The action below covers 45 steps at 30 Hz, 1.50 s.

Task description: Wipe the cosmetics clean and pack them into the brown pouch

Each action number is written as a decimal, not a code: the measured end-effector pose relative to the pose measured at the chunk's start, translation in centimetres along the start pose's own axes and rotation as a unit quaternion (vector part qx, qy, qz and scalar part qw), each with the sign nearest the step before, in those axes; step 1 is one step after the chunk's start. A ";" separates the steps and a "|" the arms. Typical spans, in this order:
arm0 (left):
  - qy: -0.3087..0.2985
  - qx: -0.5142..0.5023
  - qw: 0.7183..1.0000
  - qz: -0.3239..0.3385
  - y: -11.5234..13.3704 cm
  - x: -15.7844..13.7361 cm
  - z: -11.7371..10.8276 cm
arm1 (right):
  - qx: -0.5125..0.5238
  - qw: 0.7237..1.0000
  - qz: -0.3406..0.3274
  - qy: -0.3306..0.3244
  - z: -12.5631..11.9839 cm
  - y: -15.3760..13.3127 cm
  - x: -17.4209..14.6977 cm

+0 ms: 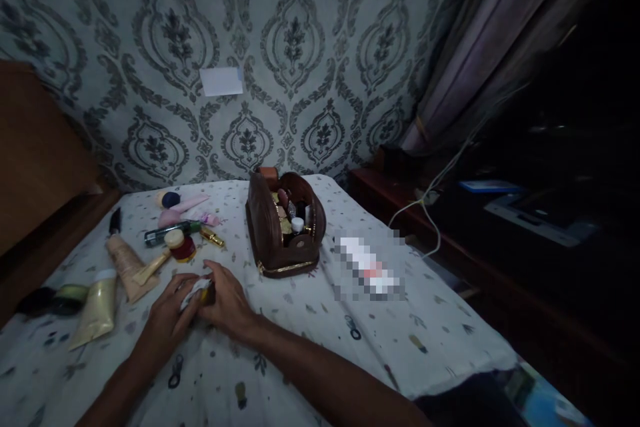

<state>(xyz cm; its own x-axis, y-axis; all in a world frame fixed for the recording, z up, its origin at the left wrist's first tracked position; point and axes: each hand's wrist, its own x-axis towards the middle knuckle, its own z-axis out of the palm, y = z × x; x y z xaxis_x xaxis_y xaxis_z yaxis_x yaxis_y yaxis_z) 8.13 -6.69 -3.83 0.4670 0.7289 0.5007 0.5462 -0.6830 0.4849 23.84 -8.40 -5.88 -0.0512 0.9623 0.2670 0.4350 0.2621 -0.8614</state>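
In front of the spread-out cosmetics, my left hand (pixel 165 312) is closed around a crumpled white tissue or cloth (pixel 197 285). My right hand (pixel 229 303) meets it from the other side, gripping a small item with a yellow part (pixel 205 294) pressed against the tissue. Fingers hide most of that item, so its kind is unclear. Just beyond the hands stands a dark red jar with a cream lid (pixel 181 247). A small tan tube (pixel 151 267) leans over a larger beige tube (pixel 131 268). To the right sits an open brown makeup bag (pixel 269 227) with several cosmetics inside.
A cream squeeze tube (pixel 97 307) and dark round containers lie at the left. Farther back are a green bottle (pixel 167 233), a gold tube (pixel 212 236), pink items and a brush (pixel 168 199). A blurred-out object (pixel 370 267) lies right of the bag. The patterned wall bounds the back.
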 end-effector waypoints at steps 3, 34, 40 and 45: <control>0.003 -0.012 1.000 -0.024 0.6 0.4 0.0 | -0.002 1.000 -0.009 -0.005 0.0 0.1 0.1; 0.019 -0.098 0.979 -0.178 -1.2 0.8 -0.2 | 0.096 0.994 -0.041 -0.010 0.9 1.8 0.6; 0.030 -0.151 0.973 -0.172 -1.3 0.8 -0.5 | 0.101 0.993 -0.056 -0.028 0.9 2.0 0.6; 0.038 -0.172 0.967 -0.184 -1.4 1.0 -0.6 | 0.108 0.992 -0.063 -0.023 1.2 2.4 0.6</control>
<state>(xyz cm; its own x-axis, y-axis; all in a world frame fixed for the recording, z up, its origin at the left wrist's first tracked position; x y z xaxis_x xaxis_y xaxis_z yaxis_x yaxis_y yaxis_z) 7.44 -5.01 -3.59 0.2263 0.9286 0.2941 0.3965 -0.3636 0.8429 23.81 -7.06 -8.32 -0.1362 0.9222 0.3618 0.2204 0.3843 -0.8965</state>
